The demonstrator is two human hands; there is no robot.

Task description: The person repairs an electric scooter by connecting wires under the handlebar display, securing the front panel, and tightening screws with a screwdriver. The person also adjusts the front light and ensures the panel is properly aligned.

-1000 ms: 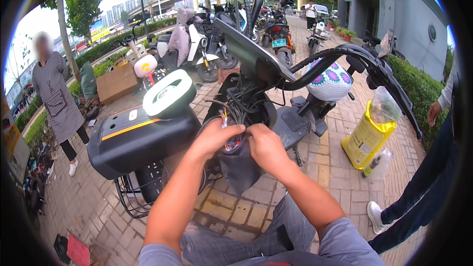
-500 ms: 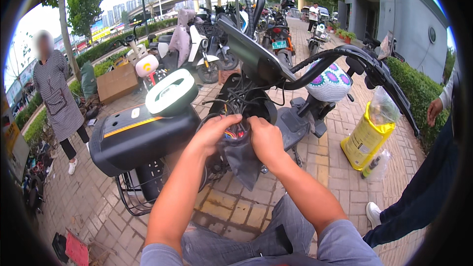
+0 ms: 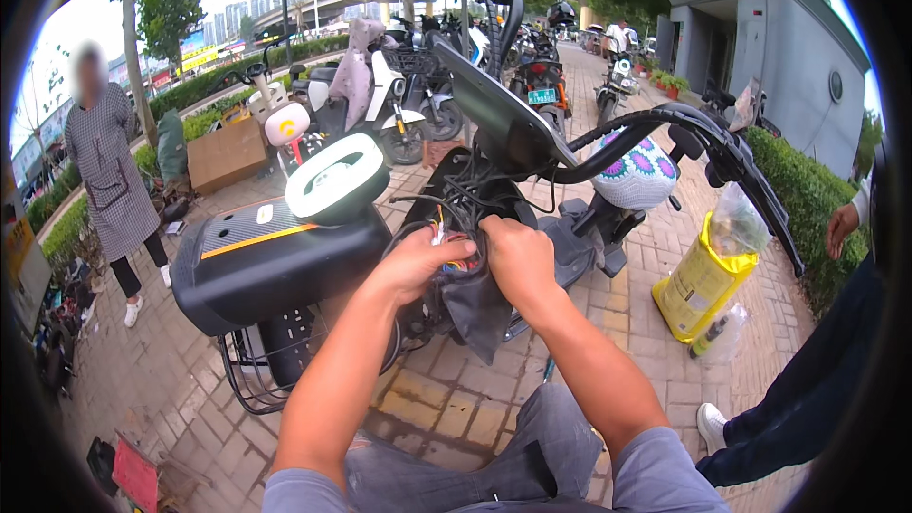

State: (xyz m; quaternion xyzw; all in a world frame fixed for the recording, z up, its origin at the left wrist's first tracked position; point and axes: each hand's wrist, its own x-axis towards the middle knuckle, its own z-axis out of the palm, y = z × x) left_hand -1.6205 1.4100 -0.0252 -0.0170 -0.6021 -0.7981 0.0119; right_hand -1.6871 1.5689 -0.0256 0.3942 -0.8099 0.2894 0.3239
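Dark grey, slack material forms the pouch [image 3: 475, 309] hanging at the centre of the frame, its mouth showing a bundle of coloured wires [image 3: 460, 265]. My right hand [image 3: 521, 256] is closed, fingers curled on the pouch's upper edge; my left hand [image 3: 420, 261] lies at the mouth's other side, thumb across the wires, fingers mostly hidden, so I cannot tell how firmly it grips. Black cables [image 3: 467, 199] spill just above, below the scooter's tilted front panel [image 3: 508, 109]. I judge the step in hand to be working the wires at the pouch's mouth; the next move calls for keeping that edge spread and the thin leads unpinched.
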